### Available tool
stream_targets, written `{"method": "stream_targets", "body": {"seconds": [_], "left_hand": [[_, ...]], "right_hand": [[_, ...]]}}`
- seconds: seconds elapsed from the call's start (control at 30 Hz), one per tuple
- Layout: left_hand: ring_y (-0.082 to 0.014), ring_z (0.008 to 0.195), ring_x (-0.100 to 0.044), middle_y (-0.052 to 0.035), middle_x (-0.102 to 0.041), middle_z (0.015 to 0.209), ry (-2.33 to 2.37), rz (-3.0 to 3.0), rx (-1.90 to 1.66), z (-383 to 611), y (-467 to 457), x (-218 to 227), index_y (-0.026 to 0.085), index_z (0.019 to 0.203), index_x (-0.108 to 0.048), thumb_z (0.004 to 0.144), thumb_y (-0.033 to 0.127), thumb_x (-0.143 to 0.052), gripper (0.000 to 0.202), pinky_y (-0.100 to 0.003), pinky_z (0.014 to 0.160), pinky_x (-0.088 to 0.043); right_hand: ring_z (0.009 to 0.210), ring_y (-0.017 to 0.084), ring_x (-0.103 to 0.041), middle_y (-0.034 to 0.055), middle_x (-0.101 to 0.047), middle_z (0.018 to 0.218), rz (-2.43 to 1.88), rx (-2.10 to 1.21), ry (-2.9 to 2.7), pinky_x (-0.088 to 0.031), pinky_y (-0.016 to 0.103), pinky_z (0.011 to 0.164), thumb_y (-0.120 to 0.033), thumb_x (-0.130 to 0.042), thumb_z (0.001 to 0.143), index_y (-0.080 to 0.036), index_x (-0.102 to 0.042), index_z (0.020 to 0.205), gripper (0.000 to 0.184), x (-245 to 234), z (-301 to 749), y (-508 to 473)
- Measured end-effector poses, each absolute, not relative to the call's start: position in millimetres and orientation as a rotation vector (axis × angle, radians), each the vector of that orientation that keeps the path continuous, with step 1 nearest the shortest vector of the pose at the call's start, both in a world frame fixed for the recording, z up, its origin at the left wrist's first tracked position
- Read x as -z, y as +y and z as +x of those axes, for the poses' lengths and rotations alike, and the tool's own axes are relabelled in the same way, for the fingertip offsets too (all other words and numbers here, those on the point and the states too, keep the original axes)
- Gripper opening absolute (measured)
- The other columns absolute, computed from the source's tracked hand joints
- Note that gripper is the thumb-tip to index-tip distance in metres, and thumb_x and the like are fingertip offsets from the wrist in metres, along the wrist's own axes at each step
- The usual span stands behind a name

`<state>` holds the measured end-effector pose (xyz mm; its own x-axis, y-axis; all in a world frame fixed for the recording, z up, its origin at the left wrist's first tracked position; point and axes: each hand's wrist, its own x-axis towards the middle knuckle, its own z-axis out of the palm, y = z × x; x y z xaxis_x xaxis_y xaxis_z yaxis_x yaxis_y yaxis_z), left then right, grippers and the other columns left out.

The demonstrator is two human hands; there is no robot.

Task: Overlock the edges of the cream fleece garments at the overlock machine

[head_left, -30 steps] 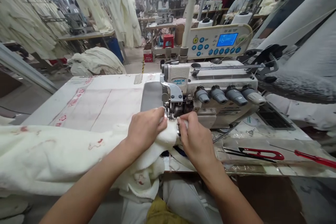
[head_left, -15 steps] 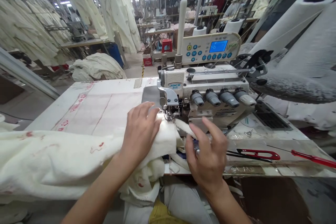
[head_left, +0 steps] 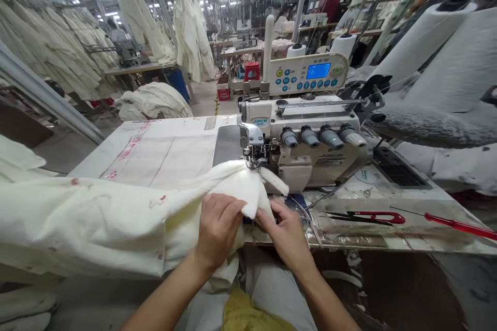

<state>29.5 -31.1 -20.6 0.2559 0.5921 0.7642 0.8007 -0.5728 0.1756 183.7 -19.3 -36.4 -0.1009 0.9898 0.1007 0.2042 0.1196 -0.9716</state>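
Cream fleece fabric (head_left: 128,217) with small reddish prints spreads over the table's left side and runs up to the presser foot of the overlock sewing machine (head_left: 310,134). My left hand (head_left: 221,222) is closed on the fabric's edge in front of the needle area. Just right of it, my right hand (head_left: 285,230) pinches the same fabric near its corner; those fingertips are partly hidden by the cloth. A narrow cream strip (head_left: 275,181) sticks out to the right of the presser foot.
Red-handled thread snips (head_left: 378,217) and a red screwdriver (head_left: 458,225) lie on the table's right side. Large white thread cones (head_left: 430,41) stand behind them. A control panel (head_left: 310,75) sits atop the machine. Beyond the table is a heap of cream cloth (head_left: 153,101).
My left hand has come back from beside the presser foot to the fabric's near edge. My right hand has left the narrow strip and moved left onto the fabric. The view has shifted slightly.
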Motion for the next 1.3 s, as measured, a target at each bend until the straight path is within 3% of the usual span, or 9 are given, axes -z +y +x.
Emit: {"method": "stream_targets", "body": {"seconds": [0.27,0.5,0.57,0.67,0.8,0.87,0.97,1.1,1.3], "left_hand": [[-0.0155,0.074,-0.052,-0.0044,-0.059,0.077,-1.275,-2.414,1.367,40.8,-53.2,7.8,0.015,0.100,-0.060,0.084,0.006,-0.052,0.020,-0.029,0.067,-0.045],[-0.0177,0.076,-0.053,-0.0061,-0.059,0.078,-1.077,-2.351,1.186,31.4,-54.2,9.7,0.012,0.103,-0.062,0.079,0.010,-0.062,0.024,-0.035,0.072,-0.043],[-0.0171,0.075,-0.053,-0.0046,-0.058,0.075,-1.033,-2.290,1.167,29.6,-52.8,9.1,0.012,0.101,-0.063,0.080,0.010,-0.061,0.022,-0.035,0.073,-0.041],[-0.0150,0.071,-0.052,-0.0029,-0.058,0.070,-0.962,-2.252,1.187,30.0,-49.9,6.9,0.010,0.097,-0.064,0.082,0.006,-0.057,0.017,-0.033,0.071,-0.038],[-0.0133,0.071,-0.054,-0.0008,-0.059,0.068,-0.885,-2.286,1.182,32.7,-45.2,6.1,0.013,0.091,-0.062,0.083,0.007,-0.056,0.012,-0.031,0.076,-0.040],[-0.0173,0.085,-0.058,-0.0035,-0.064,0.078,-0.933,-2.319,1.157,31.8,-41.7,8.6,0.016,0.091,-0.059,0.084,0.023,-0.059,0.010,-0.036,0.090,-0.040],[-0.0302,0.122,-0.044,-0.0170,-0.058,0.121,-1.186,-2.364,0.901,26.0,-35.3,14.6,0.014,0.115,-0.051,0.082,0.036,-0.058,0.041,-0.053,0.108,-0.021],[-0.0268,0.137,-0.026,-0.0140,-0.040,0.143,-1.342,-2.376,0.623,14.8,-27.4,16.3,0.013,0.135,-0.040,0.071,0.002,-0.043,0.064,-0.048,0.113,-0.013],[-0.0268,0.132,-0.036,-0.0129,-0.048,0.136,-1.342,-2.403,0.586,11.5,-18.7,2.7,0.007,0.129,-0.047,0.064,-0.005,-0.035,0.068,-0.048,0.108,-0.029]], "right_hand": [[0.069,0.013,-0.044,-0.0002,-0.048,0.068,-1.109,-1.200,-1.437,-0.038,0.023,0.064,-0.029,-0.051,0.080,-0.016,-0.052,0.064,0.020,16.1,177.5,-42.6],[0.050,0.006,-0.022,-0.0067,-0.027,0.058,-0.902,-1.790,-1.278,-0.025,0.017,0.044,-0.033,-0.053,0.081,-0.016,-0.057,0.083,0.018,7.4,192.8,-52.8],[0.050,0.007,-0.028,-0.0061,-0.030,0.058,-0.933,-1.653,-1.478,-0.029,0.017,0.045,-0.031,-0.054,0.082,-0.016,-0.056,0.077,0.016,7.5,198.7,-54.2],[0.057,0.009,-0.044,-0.0015,-0.048,0.067,-1.070,-0.928,-1.800,-0.039,0.019,0.053,-0.021,-0.056,0.083,-0.017,-0.062,0.086,0.008,13.5,207.5,-49.4],[0.081,0.016,-0.057,0.0103,-0.060,0.100,-0.884,0.001,-1.953,-0.048,0.029,0.069,-0.008,-0.055,0.082,-0.019,-0.062,0.108,0.029,21.9,213.6,-33.4],[0.082,0.017,-0.058,0.0097,-0.063,0.096,-0.778,0.075,-2.003,-0.048,0.030,0.069,-0.004,-0.052,0.082,-0.018,-0.063,0.100,0.025,22.9,213.3,-27.5],[0.076,0.016,-0.057,0.0077,-0.064,0.084,-0.778,0.061,-1.988,-0.047,0.029,0.065,-0.001,-0.050,0.081,-0.016,-0.062,0.093,0.022,22.4,211.4,-24.8],[0.075,0.016,-0.058,0.0069,-0.065,0.082,-0.793,0.066,-1.969,-0.047,0.030,0.065,-0.002,-0.052,0.079,-0.016,-0.062,0.091,0.021,22.3,211.1,-24.0],[0.076,0.017,-0.058,0.0068,-0.065,0.084,-0.808,0.052,-1.950,-0.047,0.030,0.067,-0.003,-0.053,0.079,-0.017,-0.061,0.093,0.021,23.8,212.4,-15.0]]}}
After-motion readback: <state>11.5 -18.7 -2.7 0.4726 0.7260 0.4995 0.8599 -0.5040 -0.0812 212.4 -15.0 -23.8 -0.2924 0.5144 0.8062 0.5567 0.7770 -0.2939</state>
